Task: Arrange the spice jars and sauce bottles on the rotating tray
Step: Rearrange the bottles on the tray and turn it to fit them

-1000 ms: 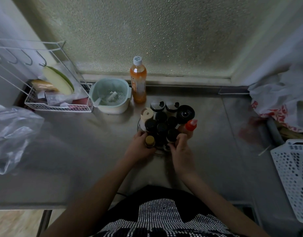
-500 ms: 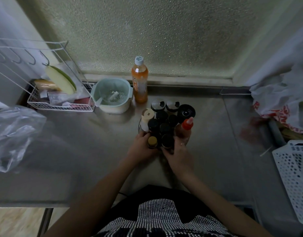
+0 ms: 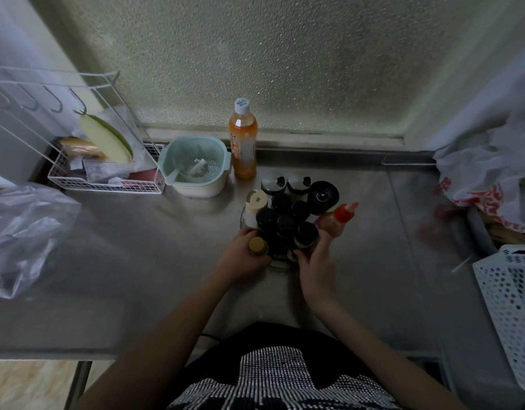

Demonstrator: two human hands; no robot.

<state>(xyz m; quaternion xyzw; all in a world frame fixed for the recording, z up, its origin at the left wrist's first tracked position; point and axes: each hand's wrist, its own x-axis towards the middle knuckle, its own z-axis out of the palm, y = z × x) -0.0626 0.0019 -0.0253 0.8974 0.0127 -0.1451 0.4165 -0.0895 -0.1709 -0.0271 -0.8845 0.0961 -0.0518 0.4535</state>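
Observation:
A round rotating tray (image 3: 280, 263) stands mid-counter, packed with several dark-capped spice jars (image 3: 285, 221), two steel-lidded shakers (image 3: 273, 182), a cream-capped bottle (image 3: 256, 206) and a large black-lidded jar (image 3: 323, 196). My left hand (image 3: 243, 255) is wrapped around a small jar with a gold cap (image 3: 258, 245) at the tray's near-left edge. My right hand (image 3: 316, 261) grips the tray's near-right side, fingers against a dark-capped jar (image 3: 306, 233), beside a red-capped sauce bottle (image 3: 342, 216). The tray's base is mostly hidden.
An orange drink bottle (image 3: 243, 143) and a pale green colander bowl (image 3: 196, 167) stand behind the tray. A white wire rack (image 3: 107, 184) sits far left, a clear plastic bag (image 3: 21, 232) at left, a white bag (image 3: 489, 179) and perforated basket (image 3: 509, 303) at right.
The red-capped bottle and nearby jars have shifted round to the right. My right hand has moved from the tray's front to its right side. My left hand stays on the gold-capped jar.

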